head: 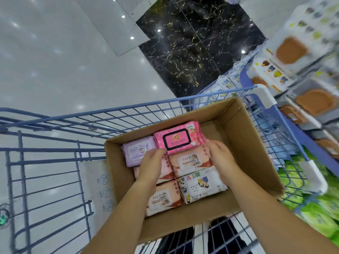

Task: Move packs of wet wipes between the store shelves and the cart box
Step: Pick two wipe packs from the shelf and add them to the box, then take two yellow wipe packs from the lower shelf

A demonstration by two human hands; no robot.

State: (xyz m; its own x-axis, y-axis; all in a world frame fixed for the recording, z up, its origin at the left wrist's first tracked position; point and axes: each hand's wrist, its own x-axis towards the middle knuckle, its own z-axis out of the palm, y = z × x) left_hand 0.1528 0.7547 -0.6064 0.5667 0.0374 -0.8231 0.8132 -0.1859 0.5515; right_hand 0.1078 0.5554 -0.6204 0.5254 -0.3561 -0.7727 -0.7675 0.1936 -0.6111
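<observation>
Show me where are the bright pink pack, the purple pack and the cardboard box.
bright pink pack (pixel 178 139): head view, on its black-framed lid.
purple pack (pixel 136 150): head view, on its lid.
cardboard box (pixel 245 142): head view, on its bare inner right wall.

Purple wipes pack (pixel 138 150): "Kuroau"-like brand word, price sticker "3.00". Peach packs (pixel 189 160) show "80". Pink pack (pixel 177 138) lettering and sticker too blurred.

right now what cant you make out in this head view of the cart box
- Peach pack: mostly covered by the left hand.
- Box floor under the bright pink pack: hidden by the packs, so any lower layer cannot be told.
- Shelf packs at right: motion-blurred, labels unreadable.
- Price sticker on the lilac pack: too small to read.
- Right hand fingertips: tucked behind the pink pack's edge.
</observation>
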